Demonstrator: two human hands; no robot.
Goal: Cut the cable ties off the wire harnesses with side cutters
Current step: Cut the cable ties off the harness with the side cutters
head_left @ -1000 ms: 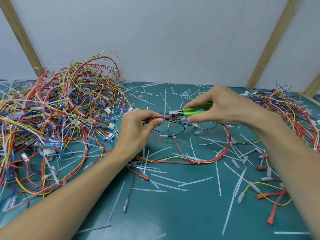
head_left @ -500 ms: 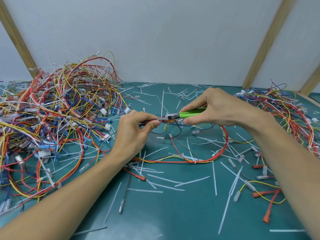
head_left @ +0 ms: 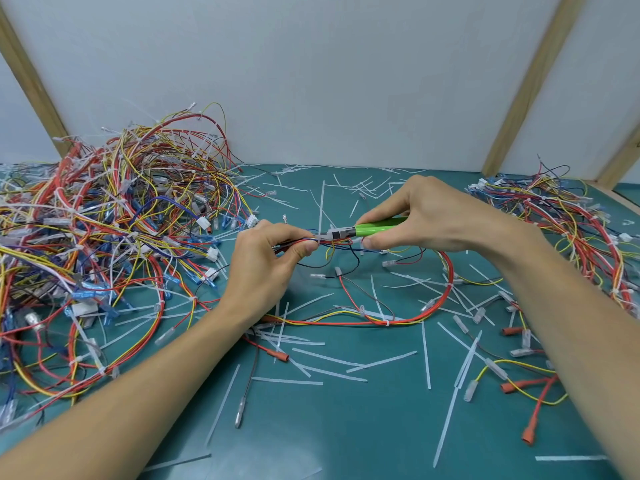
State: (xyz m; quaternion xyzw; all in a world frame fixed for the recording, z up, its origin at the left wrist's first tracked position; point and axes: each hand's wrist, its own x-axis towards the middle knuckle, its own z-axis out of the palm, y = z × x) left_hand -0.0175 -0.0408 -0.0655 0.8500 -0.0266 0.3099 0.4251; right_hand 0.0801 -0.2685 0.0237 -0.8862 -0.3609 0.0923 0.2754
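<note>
A: Head view, the only one. Where is the harness being worked on?

B: Held up above the green desk [head_left: 346, 427], mid-frame. The left hand [head_left: 266, 268] pinches a thin bundle of the wire harness [head_left: 446, 271] between thumb and curled fingers [head_left: 300, 249]; the rest of its red and yellow loop trails down onto the desk.

A: And the right hand [head_left: 440, 220]?

B: Its fingers are wrapped round the green handles of the side cutters [head_left: 360, 231], whose tip sits at a white cable tie [head_left: 321, 216] just beside the left thumb. Whether the jaws have closed is too small to tell.

A: How will it handle?

B: I'd judge the wires light and floppy, so pinch close beside the tie to keep them taut. The tie looks thin, stiff plastic; nip only it, since the insulation could nick easily.

A: Anything else?

B: A big tangled pile [head_left: 104, 237] at left, a smaller heap [head_left: 571, 230] at right, cut ties scattered between
</note>
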